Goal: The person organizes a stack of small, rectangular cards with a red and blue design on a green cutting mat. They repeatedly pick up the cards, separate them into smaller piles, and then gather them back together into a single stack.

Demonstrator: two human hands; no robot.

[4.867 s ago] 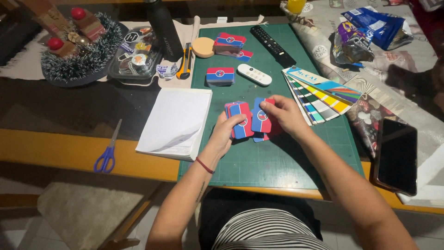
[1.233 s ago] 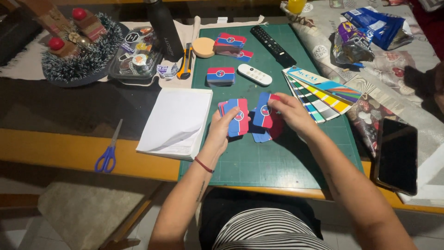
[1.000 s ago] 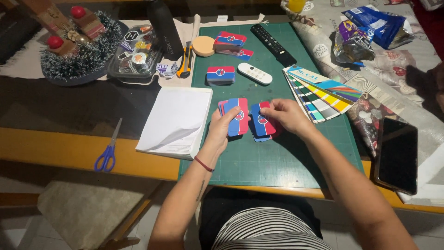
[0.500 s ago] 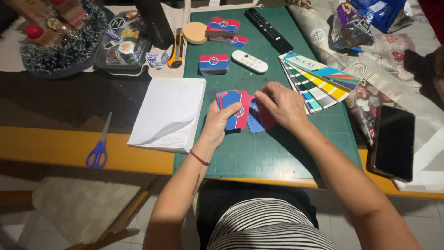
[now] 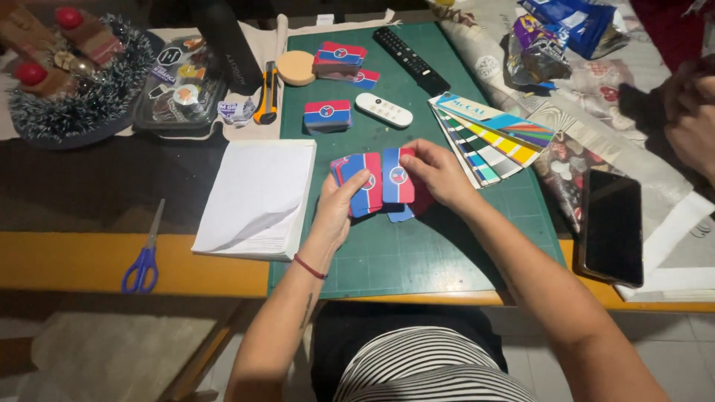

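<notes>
Head view showed both hands over a green cutting mat (image 5: 462, 246). Left hand (image 5: 337, 208) was closed on a small fan of red-and-blue playing cards (image 5: 365, 182), thumb across their faces, cards tilted up toward the camera, probably so the backs could be read. Right hand (image 5: 439, 173) pinched one upright card (image 5: 397, 175) at the fan's right edge, fingers curled behind it; a blue card corner (image 5: 402, 216) poked out below the two hands. Whether that lower card lay on the mat or was held, could not tell.

Ahead of the left hand sat a squared-up card stack (image 5: 327, 115), and farther ahead two more card stacks (image 5: 339, 58) near the mat's far edge, likely sorted piles kept apart. Just beyond the right hand lay a white remote (image 5: 383, 110), a black remote (image 5: 411, 61) farther out. To the right of the right hand spread a colour swatch fan (image 5: 491, 134), then a dark phone (image 5: 612, 227) well apart. Left of the left hand sat a white paper pad (image 5: 257, 197), blue-handled scissors (image 5: 144, 253) beyond it. An orange utility knife (image 5: 268, 93) and a round sponge (image 5: 296, 67) lay ahead-left. Another person's hand (image 5: 689, 112) showed at the far right edge.
</notes>
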